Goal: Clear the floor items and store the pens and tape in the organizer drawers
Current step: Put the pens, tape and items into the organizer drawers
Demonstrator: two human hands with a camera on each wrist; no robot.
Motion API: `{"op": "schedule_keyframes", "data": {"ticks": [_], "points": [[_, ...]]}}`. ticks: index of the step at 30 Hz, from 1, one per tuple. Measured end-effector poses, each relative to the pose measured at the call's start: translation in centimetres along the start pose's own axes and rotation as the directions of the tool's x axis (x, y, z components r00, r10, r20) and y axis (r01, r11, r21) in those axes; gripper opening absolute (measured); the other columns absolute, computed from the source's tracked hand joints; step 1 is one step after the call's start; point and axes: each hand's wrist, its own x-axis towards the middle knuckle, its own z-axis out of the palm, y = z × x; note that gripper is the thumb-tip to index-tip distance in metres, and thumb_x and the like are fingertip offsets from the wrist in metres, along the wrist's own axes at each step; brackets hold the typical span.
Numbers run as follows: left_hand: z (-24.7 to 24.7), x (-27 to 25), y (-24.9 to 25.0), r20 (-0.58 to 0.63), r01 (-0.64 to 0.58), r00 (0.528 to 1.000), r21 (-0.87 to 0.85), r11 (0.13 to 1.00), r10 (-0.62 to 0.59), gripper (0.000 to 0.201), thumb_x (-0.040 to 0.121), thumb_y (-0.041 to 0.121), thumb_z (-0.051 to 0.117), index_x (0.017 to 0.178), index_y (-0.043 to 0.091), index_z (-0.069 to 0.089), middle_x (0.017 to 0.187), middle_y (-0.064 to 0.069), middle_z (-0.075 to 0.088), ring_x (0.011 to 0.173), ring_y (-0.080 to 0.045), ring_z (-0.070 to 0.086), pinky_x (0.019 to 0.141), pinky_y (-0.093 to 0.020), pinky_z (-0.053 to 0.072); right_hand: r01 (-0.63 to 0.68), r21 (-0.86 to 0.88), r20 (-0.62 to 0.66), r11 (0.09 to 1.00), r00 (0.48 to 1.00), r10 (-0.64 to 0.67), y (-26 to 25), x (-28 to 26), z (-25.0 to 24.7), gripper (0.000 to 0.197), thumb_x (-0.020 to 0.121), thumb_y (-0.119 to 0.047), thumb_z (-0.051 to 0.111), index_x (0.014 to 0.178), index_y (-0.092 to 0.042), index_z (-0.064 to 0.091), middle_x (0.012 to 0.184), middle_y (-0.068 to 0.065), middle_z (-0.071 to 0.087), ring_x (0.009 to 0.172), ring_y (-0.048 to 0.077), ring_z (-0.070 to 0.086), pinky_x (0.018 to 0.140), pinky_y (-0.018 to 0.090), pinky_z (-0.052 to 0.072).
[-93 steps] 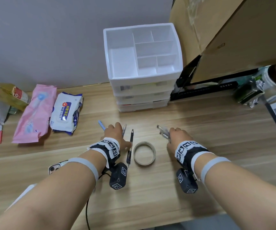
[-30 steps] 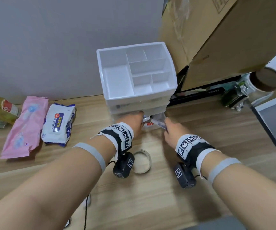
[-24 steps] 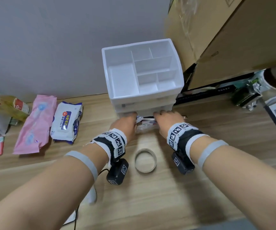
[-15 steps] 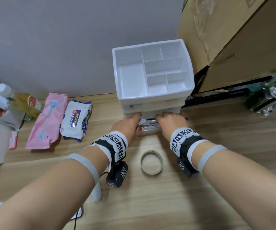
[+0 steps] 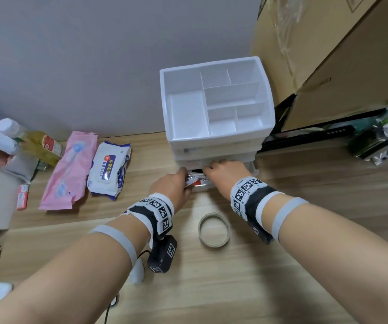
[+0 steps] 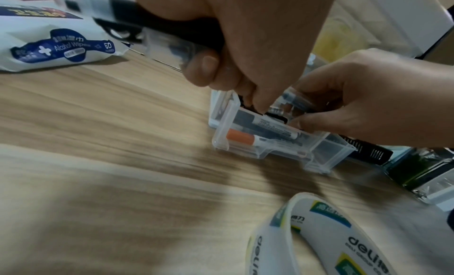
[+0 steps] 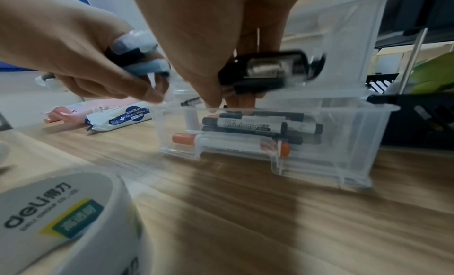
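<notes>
At the foot of the white organizer point(image 5: 216, 106), on the wooden floor point(image 5: 305, 265), the bottom clear drawer point(image 7: 319, 143) is seen pulled out, with whiteboard markers point(image 7: 253, 126) and an orange-capped marker point(image 7: 186, 139) stacked inside. Above its open top both hands are held. By the left hand point(image 5: 172, 187) a bundle of pens point(image 6: 157, 40) is gripped, the fingers curled round the barrels while the fingertips reach down to the drawer's rim. By the right hand point(image 5: 225, 174) another pair of pens point(image 7: 267, 71) is pinched between thumb and curled fingers, just over the drawer; the dark barrels are blurred. Nearer the person, between the two forearms, the roll of tape point(image 5: 214, 229) is laid flat on the floor, apart from both hands. To the left of the organizer a pack of alcohol wipes point(image 5: 109, 169) and a pink pack point(image 5: 69, 170) are laid side by side, and cardboard boxes point(image 5: 340, 54) are stacked to the right.
</notes>
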Motion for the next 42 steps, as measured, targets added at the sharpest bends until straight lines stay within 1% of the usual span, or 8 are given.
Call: {"op": "schedule_keyframes", "data": {"ticks": [13,17,21,23,27,32,37,42], "points": [[-1.0,0.4,1.5,-0.038,-0.145,0.989,0.033,0.989,0.146,0.018,0.092,0.038,0.05,0.107,0.029,0.05,0.088,-0.006,0.069,0.079,-0.034,0.065,0.057,-0.032,0.042,-0.021,-0.002,-0.108,1.0,0.994,0.021,0.6,-0.6,1.1,0.027,0.087,-0.01,0.055,0.113,-0.015,0.061,0.104,0.005,0.066,0.094,0.031,0.065,0.06,0.034,0.039],[-1.3,0.7,1.7,-0.035,-0.104,0.994,0.03,0.994,0.105,0.021,0.091,0.031,0.052,0.112,0.03,0.055,0.087,-0.007,0.068,0.075,-0.034,0.064,0.058,-0.033,0.048,-0.108,0.052,-0.228,0.993,0.967,0.117,1.1,-1.1,2.5,0.028,0.059,-0.015,0.084,0.08,-0.017,0.065,0.07,0.001,0.064,0.062,0.028,0.063,0.042,0.027,0.037],[-1.2,0.7,2.2,-0.015,-0.097,0.995,0.039,0.994,0.098,0.031,0.09,0.033,0.052,0.116,0.021,0.043,0.085,-0.009,0.066,0.074,-0.035,0.065,0.063,-0.04,0.056,-0.148,0.282,-0.328,0.948,0.914,0.24,2.6,-3.0,3.7,0.025,0.076,-0.019,0.072,0.1,-0.015,0.064,0.093,0.005,0.064,0.084,0.031,0.064,0.054,0.038,0.054],[-1.1,0.8,3.0,0.004,-0.131,0.991,-0.011,0.991,0.131,0.032,0.089,0.032,0.053,0.114,0.018,0.039,0.089,-0.011,0.065,0.077,-0.036,0.065,0.066,-0.041,0.055,-0.139,0.532,-0.201,0.835,0.937,0.284,2.6,-3.7,3.5,0.031,0.085,-0.028,0.059,0.116,-0.023,0.057,0.103,-0.001,0.062,0.086,0.025,0.063,0.069,0.04,0.056],[-1.2,1.1,5.1,0.072,-0.172,0.981,-0.127,0.977,0.182,0.042,0.084,0.032,0.056,0.115,0.012,0.037,0.09,-0.016,0.069,0.079,-0.038,0.066,0.068,-0.041,0.054,-0.159,0.955,0.09,0.249,0.959,0.27,1.1,-3.7,2.7,0.031,0.084,-0.031,0.068,0.114,-0.027,0.061,0.102,-0.001,0.068,0.09,0.02,0.069,0.085,0.041,0.057],[-0.9,1.5,5.4,0.115,-0.188,0.969,-0.243,0.952,0.221,0.042,0.083,0.029,0.06,0.115,0.012,0.037,0.088,-0.013,0.068,0.081,-0.035,0.068,0.071,-0.039,0.054,-0.121,0.993,0.113,0.008,0.946,0.303,1.0,-4.0,2.7,0.012,0.091,-0.009,0.065,0.102,-0.004,0.069,0.077,0.007,0.069,0.066,0.016,0.064,0.066,0.03,0.056],[-0.9,2.3,5.1,0.085,-0.195,0.969,-0.3,0.934,0.23,0.043,0.084,0.03,0.067,0.116,0.01,0.046,0.099,-0.013,0.068,0.089,-0.033,0.066,0.071,-0.032,0.049,-0.139,0.957,0.225,-0.255,0.909,0.35,2.0,-3.5,2.9,0.009,0.089,0.0,0.067,0.095,-0.001,0.073,0.079,0.01,0.072,0.07,0.014,0.071,0.076,0.022,0.06],[-0.5,2.7,2.4,0.045,-0.148,0.985,-0.251,0.956,0.165,0.034,0.086,0.033,0.066,0.115,0.019,0.058,0.106,-0.005,0.071,0.097,-0.027,0.067,0.084,-0.037,0.055,-0.14,0.826,0.426,-0.546,0.79,0.441,3.8,-3.6,3.5,0.019,0.09,0.003,0.064,0.103,0.016,0.064,0.077,0.01,0.064,0.068,0.012,0.067,0.073,0.017,0.059]]}}
